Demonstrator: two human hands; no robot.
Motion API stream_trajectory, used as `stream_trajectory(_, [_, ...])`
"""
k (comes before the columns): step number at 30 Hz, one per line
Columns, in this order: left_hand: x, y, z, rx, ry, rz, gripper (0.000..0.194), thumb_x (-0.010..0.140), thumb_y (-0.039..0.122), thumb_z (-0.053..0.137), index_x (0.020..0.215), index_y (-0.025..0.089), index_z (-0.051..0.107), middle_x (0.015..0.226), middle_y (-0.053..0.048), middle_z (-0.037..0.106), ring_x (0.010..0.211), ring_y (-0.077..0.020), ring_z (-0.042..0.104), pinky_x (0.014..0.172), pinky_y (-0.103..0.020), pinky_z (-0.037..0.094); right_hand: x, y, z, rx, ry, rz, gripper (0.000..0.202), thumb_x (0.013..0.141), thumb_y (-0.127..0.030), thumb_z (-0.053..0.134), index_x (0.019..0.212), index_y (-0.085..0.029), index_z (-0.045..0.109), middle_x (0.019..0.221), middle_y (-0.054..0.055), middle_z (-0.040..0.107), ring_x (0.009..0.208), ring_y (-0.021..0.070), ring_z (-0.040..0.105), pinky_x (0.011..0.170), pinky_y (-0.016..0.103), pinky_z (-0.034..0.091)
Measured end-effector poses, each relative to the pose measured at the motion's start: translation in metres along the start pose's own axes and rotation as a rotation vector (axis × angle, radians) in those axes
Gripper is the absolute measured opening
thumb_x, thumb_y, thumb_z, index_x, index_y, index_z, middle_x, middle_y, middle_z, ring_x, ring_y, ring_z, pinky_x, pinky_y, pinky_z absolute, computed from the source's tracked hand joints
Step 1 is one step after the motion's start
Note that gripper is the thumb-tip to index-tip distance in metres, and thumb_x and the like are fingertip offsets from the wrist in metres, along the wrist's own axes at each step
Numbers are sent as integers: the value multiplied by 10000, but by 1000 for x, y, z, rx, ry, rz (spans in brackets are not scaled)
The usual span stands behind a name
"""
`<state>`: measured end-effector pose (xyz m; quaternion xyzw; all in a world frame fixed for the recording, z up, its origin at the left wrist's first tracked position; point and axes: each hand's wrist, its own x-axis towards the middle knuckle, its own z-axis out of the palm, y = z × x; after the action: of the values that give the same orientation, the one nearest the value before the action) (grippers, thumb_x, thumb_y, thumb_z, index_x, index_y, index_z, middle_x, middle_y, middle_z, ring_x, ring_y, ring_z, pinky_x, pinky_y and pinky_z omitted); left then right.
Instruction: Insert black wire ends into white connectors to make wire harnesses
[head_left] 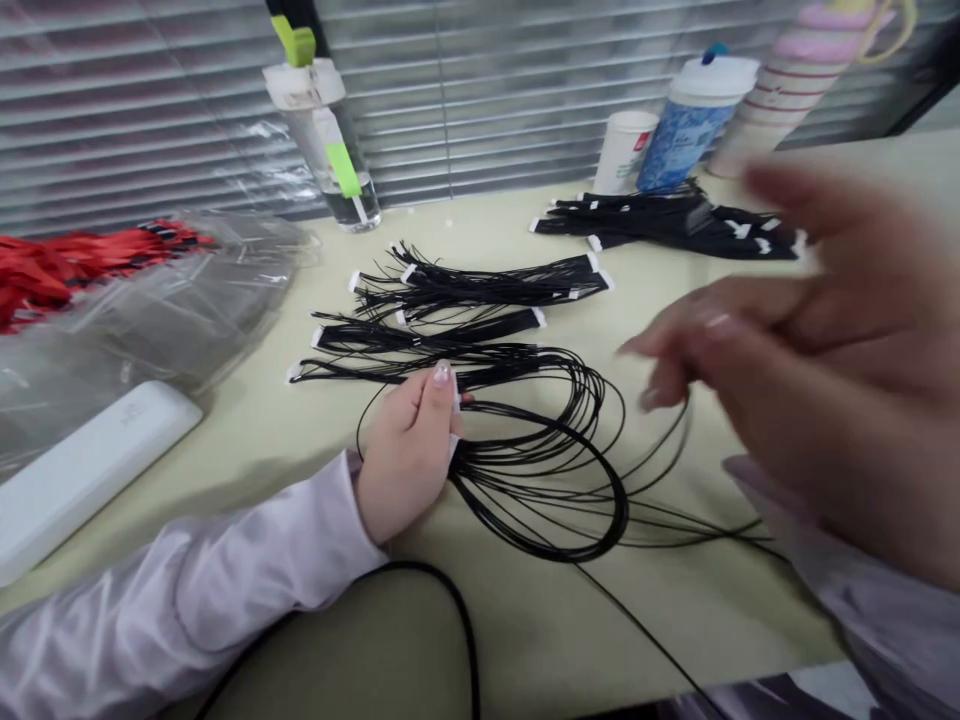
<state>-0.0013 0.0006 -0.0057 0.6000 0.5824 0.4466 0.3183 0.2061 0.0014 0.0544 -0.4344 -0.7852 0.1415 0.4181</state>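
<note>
My left hand is closed round the white connector end of a looped bundle of thin black wires, near the middle of the table. The loops spread rightward from its fingers. My right hand, partly blurred, is raised at the right with thumb and fingertips pinched together; a thin black wire runs down from the pinch. Behind the left hand lie black wire bundles with white connectors, and another dark bundle sits farther back at the right.
On the left are a white rectangular case and a clear plastic bag with red wires. A clear bottle, a white cup, a blue cup and a striped tumbler stand along the blinds. A black cable curves in front.
</note>
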Motion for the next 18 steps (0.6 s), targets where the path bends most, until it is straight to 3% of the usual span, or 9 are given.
stream_trajectory(2, [0, 1, 0, 5, -14, 4, 424, 901, 426, 319, 574, 189, 449, 455, 22, 452, 420, -93, 406, 436, -230, 362, 0, -6, 13, 89, -111, 82, 200, 846, -178, 507, 1029, -228, 569, 706, -26, 646, 605, 69, 600, 556, 194, 466])
stream_trajectory(5, [-1, 3, -1, 31, -37, 14, 417, 905, 401, 323, 570, 189, 452, 447, 26, 447, 408, -90, 394, 424, -229, 349, 0, -4, 29, 5, -233, 57, 97, 817, -173, 543, 763, -200, 619, 713, -34, 646, 636, 63, 579, 586, 188, 445])
stream_trajectory(18, [-3, 5, -4, 51, -140, 150, 421, 910, 347, 326, 527, 193, 412, 441, 22, 455, 406, -87, 382, 414, -220, 329, -5, -1, 50, -217, -215, -164, 218, 868, -242, 469, 731, -179, 626, 711, -13, 635, 653, 89, 549, 590, 220, 373])
